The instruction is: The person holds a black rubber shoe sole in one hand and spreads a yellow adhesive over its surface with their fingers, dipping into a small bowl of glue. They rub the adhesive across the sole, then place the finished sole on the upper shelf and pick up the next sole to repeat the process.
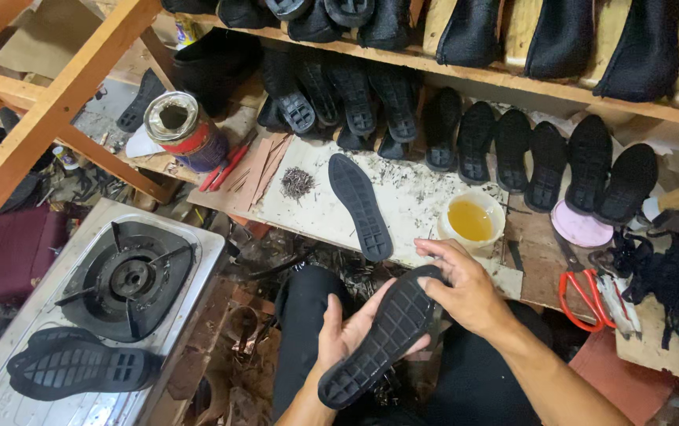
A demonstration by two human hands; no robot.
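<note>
At far left, a black rubber sole [79,368] lies tread-up across the front edge of a steel gas stove [197,260], beside the burner grate [128,278]. Behind the stove, an open tin can [185,130] stands on the wooden bench [536,260], with red-handled pliers [227,167] just beside it. On the pale work board [418,207], a small heap of tacks [298,183] lies near a single black sole [361,207] placed tread-up.

At bottom centre, the left hand [351,335] supports a shoe with black sole [390,335] from beneath, palm up, fingers curled along its edge. The shoe is held over the person's lap, tread facing the camera, toe end down-left. The right hand [465,293] clasps the heel end from above, thumb and fingers wrapped around it.

Just beyond the right hand, a white cup of yellow liquid [472,221] stands on the board. A row of black soles [544,162] leans against the shelf behind it. At right, red-handled scissors [584,298] lie on the bench, near a pink disc [581,227] and a pile of black fabric [678,292].
</note>
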